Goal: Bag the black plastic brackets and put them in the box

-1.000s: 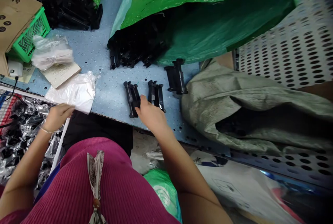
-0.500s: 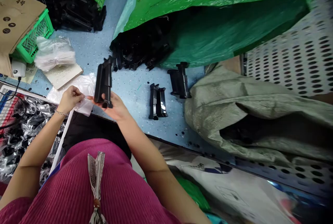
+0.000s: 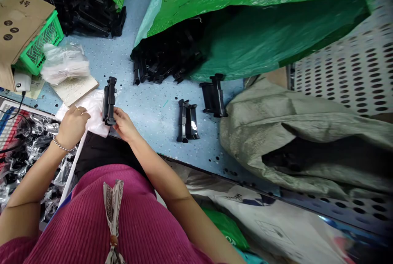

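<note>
My right hand grips the near end of a long black plastic part and holds it upright over a stack of clear plastic bags at the blue table's front edge. My left hand rests on the bags, its fingers pinching the top one just left of the part. Two more black parts lie on the table to the right.
A big green sack spills several black parts at the back. A grey woven sack lies at right. A green basket, a cardboard box and bagged parts are at left.
My right hand picked a black part off the table and carried it left to the bag stack. My left hand took hold of the top bag.
</note>
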Demonstrator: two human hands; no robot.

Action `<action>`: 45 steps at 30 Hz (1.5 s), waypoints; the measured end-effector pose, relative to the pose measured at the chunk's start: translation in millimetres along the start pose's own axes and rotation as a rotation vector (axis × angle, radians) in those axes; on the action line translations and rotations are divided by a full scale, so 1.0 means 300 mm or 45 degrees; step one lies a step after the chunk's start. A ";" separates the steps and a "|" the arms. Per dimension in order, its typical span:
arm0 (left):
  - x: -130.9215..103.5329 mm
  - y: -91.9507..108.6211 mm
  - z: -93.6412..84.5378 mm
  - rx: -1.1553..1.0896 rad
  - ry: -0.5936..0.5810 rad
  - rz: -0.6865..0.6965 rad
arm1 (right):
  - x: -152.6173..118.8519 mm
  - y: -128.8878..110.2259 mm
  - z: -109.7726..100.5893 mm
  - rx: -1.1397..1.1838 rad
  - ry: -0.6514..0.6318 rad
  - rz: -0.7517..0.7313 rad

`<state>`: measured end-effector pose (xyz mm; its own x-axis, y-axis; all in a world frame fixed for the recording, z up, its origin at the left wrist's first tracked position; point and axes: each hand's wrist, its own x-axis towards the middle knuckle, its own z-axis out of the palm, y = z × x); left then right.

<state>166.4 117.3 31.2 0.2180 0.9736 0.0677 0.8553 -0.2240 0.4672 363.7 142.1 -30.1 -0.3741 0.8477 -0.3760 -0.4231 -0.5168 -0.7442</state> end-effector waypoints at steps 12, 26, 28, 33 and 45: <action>0.078 -0.056 -0.044 0.185 0.088 -0.028 | -0.023 0.012 -0.007 0.032 -0.012 -0.068; 0.062 -0.098 -0.017 -0.057 0.060 0.115 | -0.166 0.039 -0.053 0.692 -0.563 0.684; 0.040 -0.083 -0.008 -0.131 0.069 0.179 | -0.138 0.059 -0.050 0.717 -0.555 0.749; -0.075 0.047 0.054 -0.313 -0.120 0.458 | -0.095 0.072 -0.039 0.306 -0.276 0.382; -0.497 -0.152 -0.287 -0.140 -0.580 -0.066 | -0.318 -0.204 -0.174 -1.151 -0.009 -0.375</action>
<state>54.2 -13.9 75.7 0.3815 0.8594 -0.3403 0.8211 -0.1461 0.5517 468.4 99.2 22.6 -0.3609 0.9268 -0.1043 0.2968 0.0081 -0.9549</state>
